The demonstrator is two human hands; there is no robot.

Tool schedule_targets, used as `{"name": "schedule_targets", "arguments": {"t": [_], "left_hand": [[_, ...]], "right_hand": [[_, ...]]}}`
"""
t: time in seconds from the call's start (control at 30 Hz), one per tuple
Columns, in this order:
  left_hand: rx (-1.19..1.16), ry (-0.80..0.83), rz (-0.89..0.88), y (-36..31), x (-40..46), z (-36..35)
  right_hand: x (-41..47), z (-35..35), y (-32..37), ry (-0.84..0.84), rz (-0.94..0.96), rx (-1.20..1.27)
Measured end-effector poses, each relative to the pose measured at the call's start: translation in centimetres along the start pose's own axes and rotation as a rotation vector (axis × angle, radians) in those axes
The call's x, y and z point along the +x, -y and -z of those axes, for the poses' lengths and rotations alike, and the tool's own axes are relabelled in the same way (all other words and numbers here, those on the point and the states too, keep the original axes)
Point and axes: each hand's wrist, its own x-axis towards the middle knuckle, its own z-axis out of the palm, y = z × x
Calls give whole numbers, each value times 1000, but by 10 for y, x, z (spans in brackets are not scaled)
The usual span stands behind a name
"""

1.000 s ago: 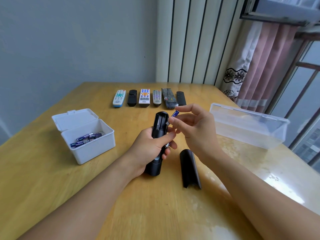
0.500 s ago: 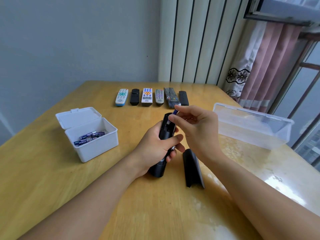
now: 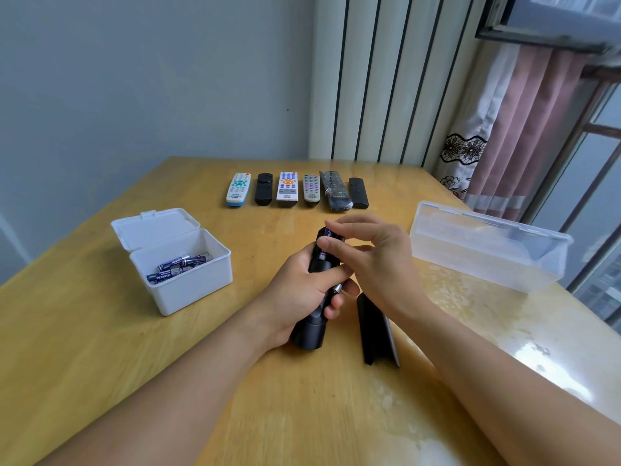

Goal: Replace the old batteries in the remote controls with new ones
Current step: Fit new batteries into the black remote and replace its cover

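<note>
My left hand point(image 3: 302, 294) grips a black remote point(image 3: 311, 327) with its battery bay facing up, and a second battery point(image 3: 337, 289) is tucked between its fingers. A purple battery point(image 3: 331, 238) lies in the bay at the remote's far end. My right hand point(image 3: 373, 253) holds that battery between forefinger and thumb, pressing it down into the bay. The remote's black back cover point(image 3: 376, 327) lies on the table just right of the remote. A white box point(image 3: 188, 284) with its lid open holds several purple batteries point(image 3: 178, 267) at the left.
A row of several remotes point(image 3: 295, 191) lies at the far side of the wooden table point(image 3: 100, 364). A clear plastic box point(image 3: 487, 247) stands at the right near the table's edge, by a window and curtain.
My right hand has lowered the purple battery from above the remote into the battery bay. The left hand has kept its hold on the remote.
</note>
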Motion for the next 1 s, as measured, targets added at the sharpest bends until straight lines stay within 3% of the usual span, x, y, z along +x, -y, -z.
{"name": "schedule_targets", "arguments": {"t": [0.17, 0.2, 0.3, 0.37, 0.57, 0.7, 0.83, 1.0], "left_hand": [[31, -38, -7, 2, 1, 0], [61, -40, -20, 2, 2, 0], [145, -24, -50, 1, 1, -1], [168, -3, -44, 0, 1, -1], [195, 21, -26, 2, 1, -1], [131, -30, 0, 0, 3, -1], [-86, -196, 30, -1, 7, 2], [-229, -282, 64, -3, 8, 9]], "right_hand": [[1, -1, -1, 30, 110, -169], [4, 0, -1, 1, 53, -132], [11, 8, -1, 23, -274, 324], [12, 10, 0, 48, -409, 505], [11, 9, -2, 27, -546, 584], [4, 6, -3, 71, -435, 490], [8, 11, -4, -8, -90, -4], [5, 16, -3, 305, 58, -292]]}}
